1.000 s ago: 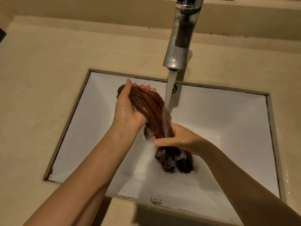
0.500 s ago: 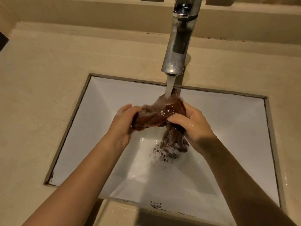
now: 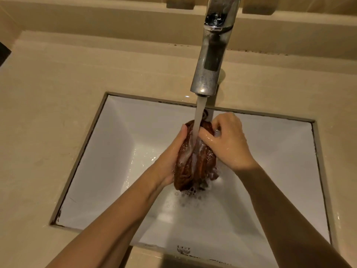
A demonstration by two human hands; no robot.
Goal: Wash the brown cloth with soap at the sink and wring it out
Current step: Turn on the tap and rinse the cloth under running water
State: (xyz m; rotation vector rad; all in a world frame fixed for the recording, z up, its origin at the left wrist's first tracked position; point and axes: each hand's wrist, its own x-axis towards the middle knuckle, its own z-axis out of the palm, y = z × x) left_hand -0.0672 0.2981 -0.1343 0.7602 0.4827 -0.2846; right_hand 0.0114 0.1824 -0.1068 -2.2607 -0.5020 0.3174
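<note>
The wet brown cloth (image 3: 195,163) is bunched into a long bundle above the white sink basin (image 3: 119,151), right under the running water stream (image 3: 199,120). My left hand (image 3: 170,161) cups the cloth from its left side and underneath. Gripping its upper right part is my right hand (image 3: 228,142), fingers curled onto the fabric. Water runs down the cloth and soap bubbles (image 3: 190,192) gather at its lower end and on the basin floor below. No soap bar or bottle is visible.
A chrome faucet (image 3: 212,51) stands at the back middle of the beige countertop (image 3: 48,113), its spout over the basin. An overflow hole (image 3: 205,113) sits in the rear basin wall. A raised ledge (image 3: 96,22) runs along the back.
Both hands have gathered the cloth from a sideways stretch into an upright bundle and shifted it directly under the stream. The view has tilted down, so the faucet appears lower.
</note>
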